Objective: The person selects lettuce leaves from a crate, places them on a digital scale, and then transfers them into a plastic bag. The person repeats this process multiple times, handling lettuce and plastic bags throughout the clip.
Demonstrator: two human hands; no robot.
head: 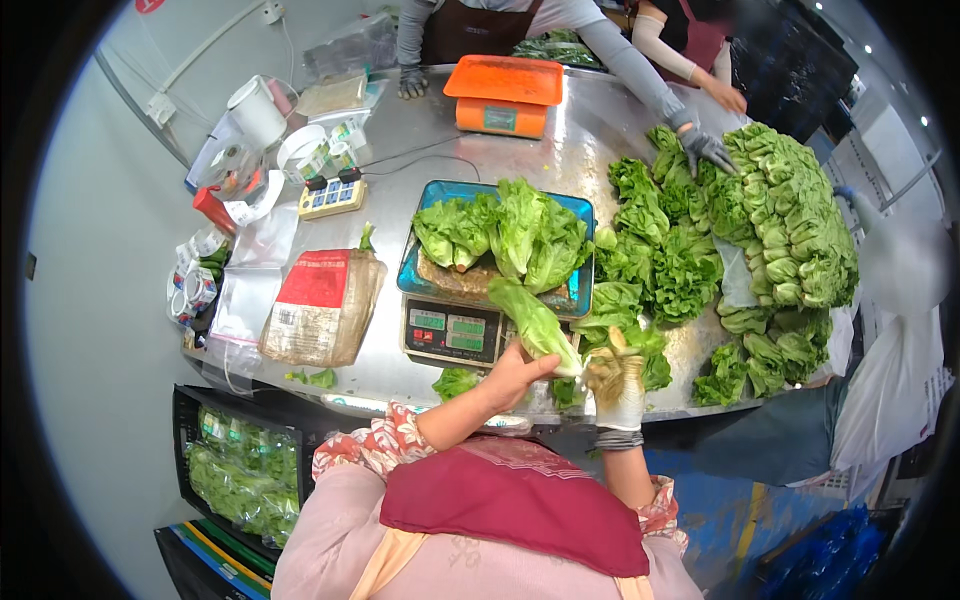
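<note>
My bare left hand [514, 379] grips a head of romaine lettuce [531, 319] near its pale base, with the leaves pointing up and left over the scale's front edge. Beside that base is my right hand [616, 382], in a soiled white work glove; whether its fingers hold anything is unclear. In front of me stands a digital scale [454, 334] with a lit display. More lettuce heads [517, 232] lie on its blue tray [581, 296]. Loose leaves [652, 367] lie on the table just past my right hand.
A big lettuce pile [795, 217] covers the right of the steel table [405, 142], where a co-worker's grey-gloved hand [705, 150] rests. An orange scale [502, 94] stands at the back. Left are a power strip [332, 196], stacked bags [322, 307] and a crate of bagged greens [244, 465].
</note>
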